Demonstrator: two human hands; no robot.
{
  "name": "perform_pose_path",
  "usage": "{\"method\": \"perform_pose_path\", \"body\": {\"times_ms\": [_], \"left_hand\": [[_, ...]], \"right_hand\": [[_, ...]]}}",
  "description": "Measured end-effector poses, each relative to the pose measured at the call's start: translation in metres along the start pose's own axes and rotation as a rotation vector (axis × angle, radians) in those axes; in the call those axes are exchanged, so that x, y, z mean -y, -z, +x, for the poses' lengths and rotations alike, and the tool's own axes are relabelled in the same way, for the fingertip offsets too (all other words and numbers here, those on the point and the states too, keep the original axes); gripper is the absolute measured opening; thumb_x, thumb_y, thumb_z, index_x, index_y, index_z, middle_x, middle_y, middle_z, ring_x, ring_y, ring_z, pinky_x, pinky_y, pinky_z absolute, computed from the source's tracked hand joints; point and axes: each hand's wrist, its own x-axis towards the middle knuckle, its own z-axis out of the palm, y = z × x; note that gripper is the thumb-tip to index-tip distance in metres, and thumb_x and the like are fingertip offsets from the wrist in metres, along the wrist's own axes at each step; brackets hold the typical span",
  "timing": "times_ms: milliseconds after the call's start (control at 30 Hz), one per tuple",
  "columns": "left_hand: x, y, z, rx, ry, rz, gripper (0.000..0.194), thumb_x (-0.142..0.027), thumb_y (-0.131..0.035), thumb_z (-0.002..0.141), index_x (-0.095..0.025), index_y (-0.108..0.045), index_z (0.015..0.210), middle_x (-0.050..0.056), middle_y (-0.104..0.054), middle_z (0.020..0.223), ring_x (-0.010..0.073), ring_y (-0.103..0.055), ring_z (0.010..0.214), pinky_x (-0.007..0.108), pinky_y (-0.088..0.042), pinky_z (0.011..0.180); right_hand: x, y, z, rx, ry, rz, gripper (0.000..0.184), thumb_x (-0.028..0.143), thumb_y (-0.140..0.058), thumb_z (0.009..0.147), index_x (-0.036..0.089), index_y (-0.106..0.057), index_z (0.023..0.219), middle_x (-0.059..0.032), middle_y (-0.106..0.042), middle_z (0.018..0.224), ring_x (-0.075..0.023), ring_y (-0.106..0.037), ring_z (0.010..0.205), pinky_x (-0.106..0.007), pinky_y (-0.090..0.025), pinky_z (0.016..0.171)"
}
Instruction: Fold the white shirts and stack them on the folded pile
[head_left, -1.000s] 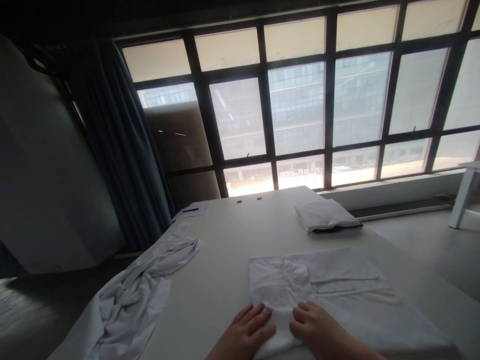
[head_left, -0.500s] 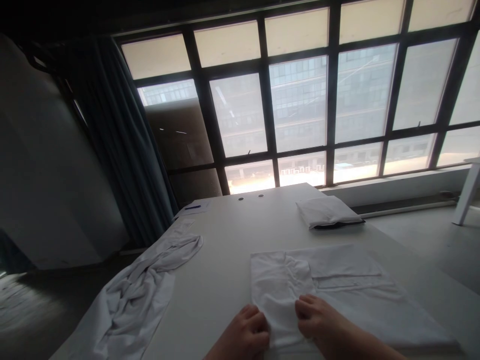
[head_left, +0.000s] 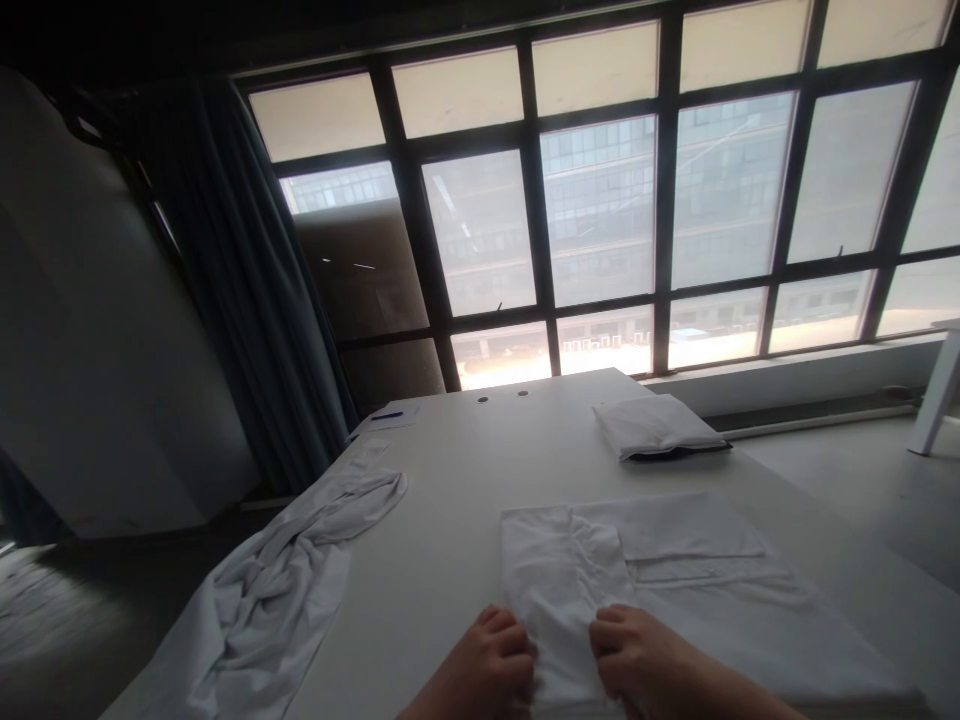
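White shirt (head_left: pixel 570 590) lies part-folded on the table (head_left: pixel 427 610), its near edge cut off by the frame; left hand (head_left: pixel 480 665) and right hand (head_left: pixel 645 660) curl against it, can't tell if they're gripping; crumpled cloth (head_left: pixel 277 590) sits well left.

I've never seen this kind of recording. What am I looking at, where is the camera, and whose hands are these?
There is no machine here: these are a person's own bare hands, filmed by one camera worn on their head, looking forward and down. The left hand and right hand are at the near end of a partly folded white garment lying on a white table. They touch it from either side, but whether they grip it is hard to tell. To the left lies a crumpled white cloth. Further away are a folded white cloth and a sheet of paper with a blue pen.
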Motion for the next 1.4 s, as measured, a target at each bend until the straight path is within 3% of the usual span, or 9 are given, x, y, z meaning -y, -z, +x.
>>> {"method": "perform_pose_path", "body": {"times_ms": [167, 267, 400, 567, 700, 867, 1000, 1200, 1400], "left_hand": [[-0.008, -0.011, 0.010, -0.061, -0.034, 0.039, 0.035, -0.059, -0.067, 0.090, -0.024, -0.062, 0.090, -0.003, -0.062, 0.077, 0.0151, -0.055, 0.079, 0.029, -0.040, 0.077], [-0.012, -0.016, 0.013, -0.062, -0.067, 0.014, 0.027, -0.052, -0.068, 0.091, -0.026, -0.063, 0.094, -0.004, -0.063, 0.079, 0.0146, -0.056, 0.080, 0.028, -0.040, 0.077], [-0.014, -0.019, 0.016, -0.087, -0.088, 0.077, 0.025, -0.049, -0.074, 0.087, -0.026, -0.063, 0.085, -0.002, -0.065, 0.089, 0.0148, -0.058, 0.085, 0.028, -0.044, 0.081], [-0.019, -0.010, 0.026, -0.113, -0.211, 0.153, 0.024, -0.037, -0.069, 0.092, -0.022, -0.060, 0.076, -0.001, -0.061, 0.137, 0.0189, -0.054, 0.125, 0.034, -0.042, 0.108], [-0.022, 0.002, 0.030, -0.056, -0.224, 0.192, 0.020, -0.034, -0.067, 0.094, -0.022, -0.062, 0.079, -0.001, -0.057, 0.145, 0.0201, -0.047, 0.137, 0.037, -0.035, 0.118], [-0.020, -0.005, 0.027, -0.037, -0.216, 0.142, 0.021, -0.035, -0.068, 0.093, -0.022, -0.060, 0.078, -0.003, -0.062, 0.139, 0.0183, -0.052, 0.133, 0.034, -0.037, 0.116], [-0.018, -0.026, 0.022, -0.127, -0.166, 0.095, 0.024, -0.035, -0.071, 0.091, -0.021, -0.057, 0.077, -0.004, -0.070, 0.119, 0.0145, -0.063, 0.106, 0.030, -0.045, 0.100], [-0.020, -0.034, 0.017, -0.172, -0.120, 0.190, 0.027, -0.040, -0.068, 0.094, -0.022, -0.056, 0.079, -0.003, -0.061, 0.078, 0.0133, -0.055, 0.073, 0.027, -0.042, 0.069], [-0.022, -0.020, 0.019, -0.233, -0.060, 0.181, 0.034, -0.043, -0.054, 0.101, -0.022, -0.057, 0.075, 0.000, -0.054, 0.072, 0.0152, -0.049, 0.067, 0.028, -0.040, 0.063]], "right_hand": [[-0.025, -0.005, 0.004, -0.229, -0.240, 0.022, 0.008, 0.016, -0.055, 0.077, 0.022, -0.059, 0.077, -0.0029, -0.062, 0.087, -0.0178, -0.059, 0.082, -0.029, -0.045, 0.077], [-0.061, -0.008, 0.005, -0.433, -0.614, -0.128, 0.027, 0.026, -0.056, 0.084, 0.021, -0.062, 0.111, -0.0108, -0.063, 0.108, -0.0264, -0.060, 0.103, -0.041, -0.046, 0.091], [-0.096, -0.013, 0.003, -0.416, -0.845, -0.123, 0.047, 0.036, -0.063, 0.081, 0.020, -0.058, 0.125, -0.0129, -0.066, 0.116, -0.0321, -0.060, 0.111, -0.047, -0.046, 0.092], [-0.090, -0.006, 0.006, -0.317, -0.746, 0.058, 0.021, 0.030, -0.058, 0.081, 0.025, -0.067, 0.099, -0.0041, -0.071, 0.099, -0.0269, -0.064, 0.102, -0.045, -0.045, 0.094], [-0.086, -0.002, 0.010, -0.335, -0.589, 0.246, 0.024, 0.026, -0.052, 0.083, 0.024, -0.071, 0.098, -0.0051, -0.073, 0.103, -0.0248, -0.065, 0.100, -0.040, -0.047, 0.092], [-0.100, -0.005, 0.011, -0.491, -0.616, 0.233, 0.030, 0.024, -0.045, 0.089, 0.020, -0.067, 0.109, -0.0066, -0.069, 0.098, -0.0220, -0.064, 0.083, -0.037, -0.052, 0.082], [-0.084, 0.001, 0.008, -0.501, -0.541, -0.083, 0.022, 0.017, -0.052, 0.083, 0.020, -0.067, 0.099, -0.0110, -0.060, 0.107, -0.0260, -0.058, 0.098, -0.045, -0.047, 0.093], [-0.015, 0.011, 0.010, -0.110, -0.077, -0.013, 0.024, 0.034, -0.076, 0.075, 0.024, -0.063, 0.092, -0.0038, -0.060, 0.101, -0.0224, -0.055, 0.095, -0.037, -0.044, 0.089], [0.004, 0.003, 0.010, -0.030, -0.025, -0.148, 0.013, 0.033, -0.071, 0.084, 0.024, -0.062, 0.083, -0.0007, -0.065, 0.099, -0.0221, -0.052, 0.101, -0.040, -0.036, 0.097]]}}
